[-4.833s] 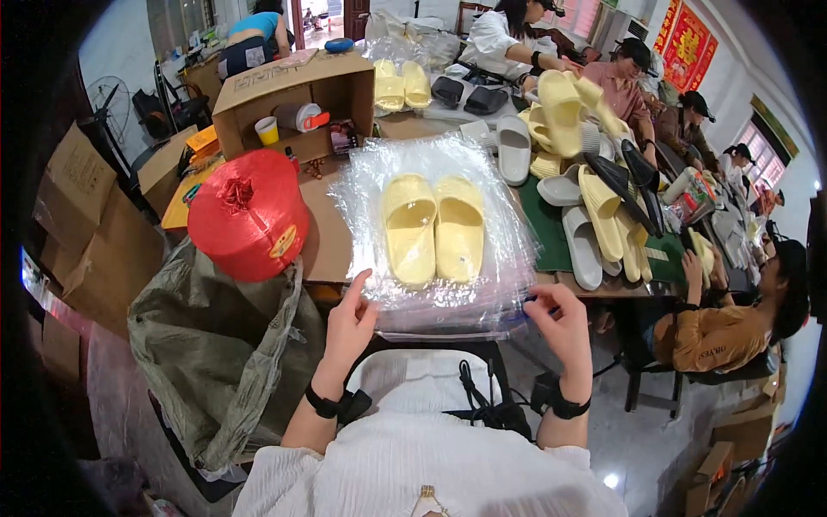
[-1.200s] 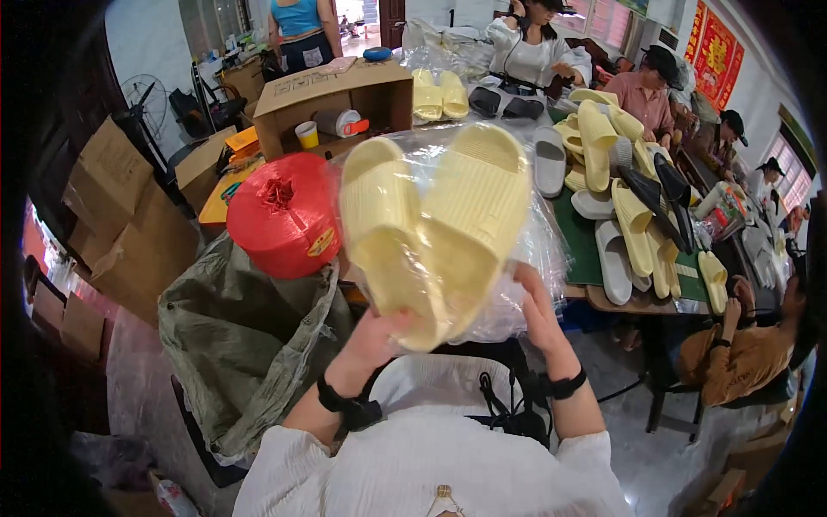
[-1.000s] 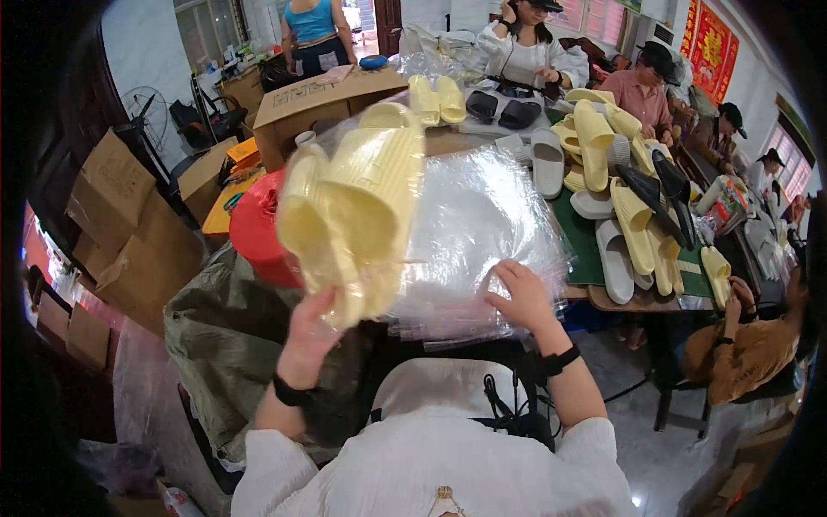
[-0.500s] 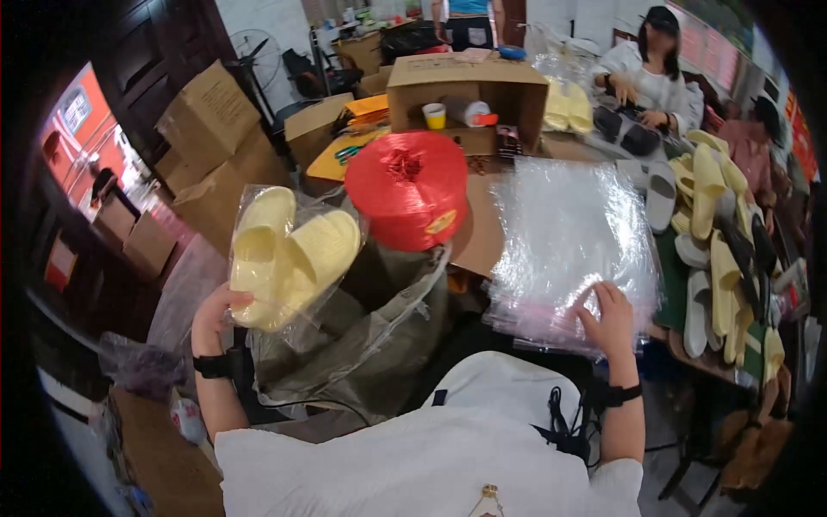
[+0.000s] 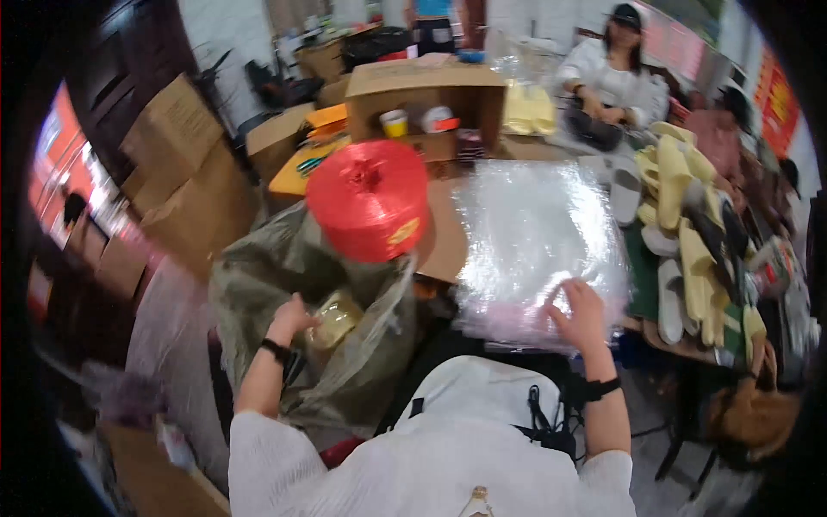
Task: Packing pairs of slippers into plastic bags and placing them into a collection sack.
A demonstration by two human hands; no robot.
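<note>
Left hand (image 5: 295, 317) beside bagged yellow slippers (image 5: 338, 320) in olive woven sack (image 5: 254, 274), grip too blurred to tell; right hand (image 5: 582, 315) unclenched, over clear plastic bags (image 5: 530, 224).

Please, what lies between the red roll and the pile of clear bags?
In the head view, brown cardboard lies between the red roll and the clear bags.

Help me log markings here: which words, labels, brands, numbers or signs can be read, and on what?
None is legible:
Yellow label on the round red plastic roll: blurred.
Print on the open-fronted brown cardboard box: blurred.
Print on the upper brown carton, left: blurred.
Red wall banner: blurred.
</note>
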